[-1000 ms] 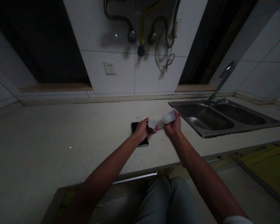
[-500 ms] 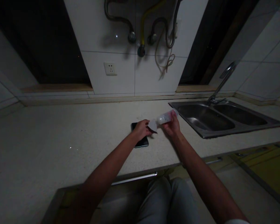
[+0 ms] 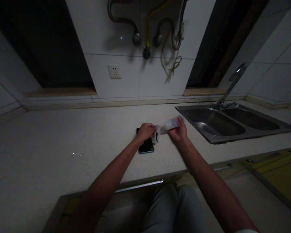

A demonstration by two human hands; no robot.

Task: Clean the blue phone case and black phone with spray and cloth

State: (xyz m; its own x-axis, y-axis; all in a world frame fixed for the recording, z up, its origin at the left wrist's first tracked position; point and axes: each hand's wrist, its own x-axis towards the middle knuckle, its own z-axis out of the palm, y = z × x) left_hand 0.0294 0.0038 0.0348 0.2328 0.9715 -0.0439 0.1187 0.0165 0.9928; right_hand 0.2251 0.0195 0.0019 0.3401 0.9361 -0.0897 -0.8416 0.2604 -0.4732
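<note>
Working over the pale worktop [image 3: 99, 136], between its front and back edges and left of the sink [image 3: 229, 138], you're holding your left hand [image 3: 146, 132] over a dark phone [image 3: 146, 147]. Your right hand [image 3: 179, 132] is cupping a translucent, pink-marked pack [image 3: 170, 124]; the left is pinching a thin, pale film [image 3: 155, 138]. You're seemingly parting film and pack; whether they're joining, I can't tell. Next, I'd judge, it's calling for firm right hold, gentle left pull.

Phone [image 3: 146, 147] on counter [image 3: 63, 139]; packet [image 3: 171, 124] right, sink [image 3: 215, 124] farther right.
</note>
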